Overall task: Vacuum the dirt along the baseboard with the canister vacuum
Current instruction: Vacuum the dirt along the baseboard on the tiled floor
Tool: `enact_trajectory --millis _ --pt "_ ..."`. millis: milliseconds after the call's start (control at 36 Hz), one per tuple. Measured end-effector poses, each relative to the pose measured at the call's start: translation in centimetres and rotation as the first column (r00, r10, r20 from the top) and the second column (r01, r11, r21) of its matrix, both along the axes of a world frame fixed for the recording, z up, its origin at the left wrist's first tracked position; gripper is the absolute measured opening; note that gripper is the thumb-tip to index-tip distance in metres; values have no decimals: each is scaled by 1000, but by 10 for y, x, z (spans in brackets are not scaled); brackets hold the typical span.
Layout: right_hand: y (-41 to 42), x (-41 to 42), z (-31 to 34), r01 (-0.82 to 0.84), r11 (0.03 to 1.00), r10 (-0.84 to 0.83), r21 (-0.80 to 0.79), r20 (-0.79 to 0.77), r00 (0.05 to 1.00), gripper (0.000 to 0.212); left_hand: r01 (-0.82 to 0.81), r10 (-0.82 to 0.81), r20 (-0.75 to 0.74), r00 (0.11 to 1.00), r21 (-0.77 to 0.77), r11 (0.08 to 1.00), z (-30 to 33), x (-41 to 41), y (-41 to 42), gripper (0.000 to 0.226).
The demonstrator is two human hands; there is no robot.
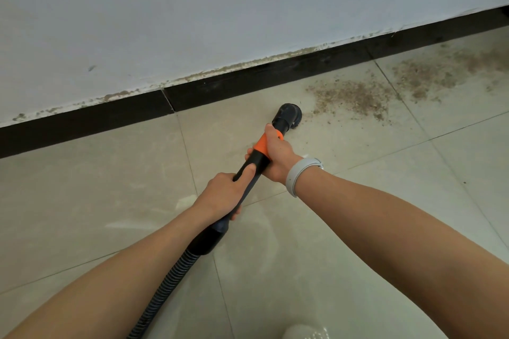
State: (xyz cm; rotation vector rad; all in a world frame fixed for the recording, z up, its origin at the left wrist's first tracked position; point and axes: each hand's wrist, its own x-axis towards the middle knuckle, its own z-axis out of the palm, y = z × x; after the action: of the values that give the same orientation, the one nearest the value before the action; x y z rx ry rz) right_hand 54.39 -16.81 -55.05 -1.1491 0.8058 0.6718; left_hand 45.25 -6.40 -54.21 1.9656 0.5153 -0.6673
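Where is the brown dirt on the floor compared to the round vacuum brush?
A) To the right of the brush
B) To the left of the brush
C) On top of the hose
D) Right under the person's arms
A: the dirt lies scattered on the tiles to the right of the brush head, along the dark baseboard.

running across the upper frame, a pale grey-white wall [192, 8], scuffed and flaking along its lower edge. lying below, glossy beige floor tiles [82, 187] with thin grout lines, catching soft, even light.
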Motion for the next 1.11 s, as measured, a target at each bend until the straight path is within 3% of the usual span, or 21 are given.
enact_trajectory --millis 472,639,833,972,1111 --pt "-42 35 -2 113 993 -113 -22 23 993 35 49 -48 33 998 -18 999 -9 42 -37 56" --pt "-43 32 3 130 991 -129 -19 29 991 40 100 -104 54 993 78 992 -4 40 -37 58" --pt "-11 7 17 80 996 -82 40 56 995 49 77 -85 82 993 104 992 8 14 0 58" --pt "29 -23 26 5 998 -9 67 51 999 35 7 -12 77 997 64 998 16 -22 35 57" --pt "64 -59 20 -40 996 39 77 19 999 34 -35 32 40 999 56 998 17 -62 66 53"
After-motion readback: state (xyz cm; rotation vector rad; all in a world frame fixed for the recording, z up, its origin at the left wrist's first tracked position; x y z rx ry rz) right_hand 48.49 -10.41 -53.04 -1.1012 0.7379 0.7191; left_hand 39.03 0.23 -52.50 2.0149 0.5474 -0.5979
